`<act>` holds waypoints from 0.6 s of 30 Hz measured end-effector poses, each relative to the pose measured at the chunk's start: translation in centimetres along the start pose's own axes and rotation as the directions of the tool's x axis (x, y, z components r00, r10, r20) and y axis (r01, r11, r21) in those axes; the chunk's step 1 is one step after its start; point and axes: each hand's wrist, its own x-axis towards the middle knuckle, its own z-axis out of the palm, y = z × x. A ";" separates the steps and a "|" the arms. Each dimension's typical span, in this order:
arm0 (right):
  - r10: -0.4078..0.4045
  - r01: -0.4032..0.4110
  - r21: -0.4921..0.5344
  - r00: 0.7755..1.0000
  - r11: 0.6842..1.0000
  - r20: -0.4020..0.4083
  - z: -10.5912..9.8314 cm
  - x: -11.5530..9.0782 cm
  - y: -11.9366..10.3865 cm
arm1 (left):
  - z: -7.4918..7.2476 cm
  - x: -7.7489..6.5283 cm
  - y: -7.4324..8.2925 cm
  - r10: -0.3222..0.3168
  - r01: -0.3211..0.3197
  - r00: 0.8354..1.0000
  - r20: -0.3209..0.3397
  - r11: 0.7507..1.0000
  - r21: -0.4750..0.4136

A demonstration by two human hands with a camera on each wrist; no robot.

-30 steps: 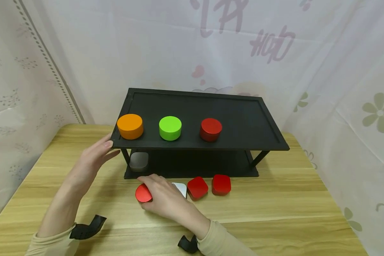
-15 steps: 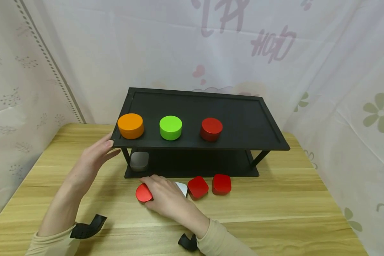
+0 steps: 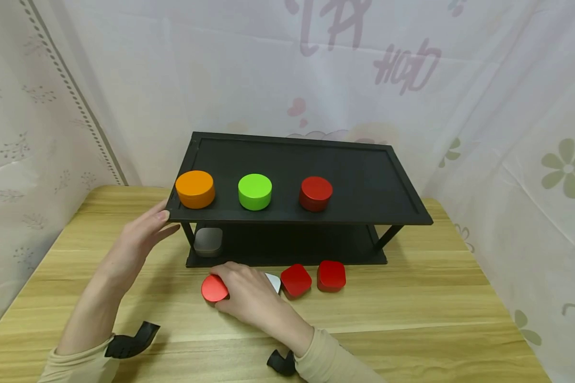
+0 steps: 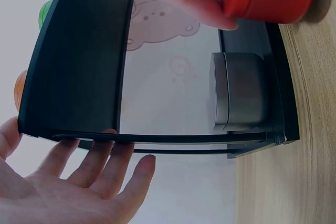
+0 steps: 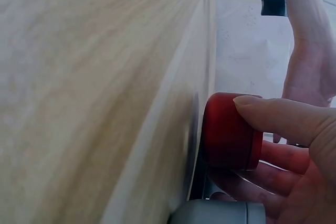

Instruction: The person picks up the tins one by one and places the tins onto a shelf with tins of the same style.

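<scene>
In the head view, my right hand (image 3: pixel 249 292) grips a red round lidded tin (image 3: pixel 214 289) at the tabletop, before the black two-tier rack (image 3: pixel 287 217). The right wrist view shows its thumb on one side of the tin (image 5: pixel 228 135) and fingers on the other. Beside it a pale silver tin (image 3: pixel 273 282) is mostly hidden by this hand. My left hand (image 3: pixel 134 239) rests against the rack's front left corner. Its fingers (image 4: pixel 97 166) reach fairly straight along the outside of the rack's leg in the left wrist view.
Orange (image 3: pixel 195 190), green (image 3: pixel 255 192) and dark red (image 3: pixel 315 194) round tins stand on the upper tier. A grey square tin (image 3: pixel 208 242) sits at the lower tier's left end. Two red rounded-square tins (image 3: pixel 295 281) lie right of my right hand. Patterned cloth (image 3: pixel 249 69) hangs behind.
My right fingers have drawn back slightly to the right on the red round tin, so more of its top shows. The left hand and the rack stay as they were.
</scene>
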 end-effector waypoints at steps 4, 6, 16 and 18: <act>0.001 -0.001 0.023 1.000 1.000 -0.010 -0.3 0.0 0.0 | 0.0 0.0 0.0 -0.001 0.001 1.000 0.000 1.000 -0.003; -0.002 0.002 0.026 1.000 1.000 -0.015 -0.4 -0.1 0.0 | 0.0 0.1 -0.1 0.000 0.000 1.000 -0.002 1.000 -0.009; -0.011 0.013 0.039 0.999 0.999 -0.041 -1.4 -0.8 -0.3 | 0.1 0.1 -0.1 0.000 0.000 1.000 0.001 1.000 -0.028; -0.015 0.016 0.043 0.999 0.999 -0.043 -1.7 -1.0 -0.4 | 0.0 0.1 -0.1 0.003 -0.002 1.000 0.003 1.000 -0.030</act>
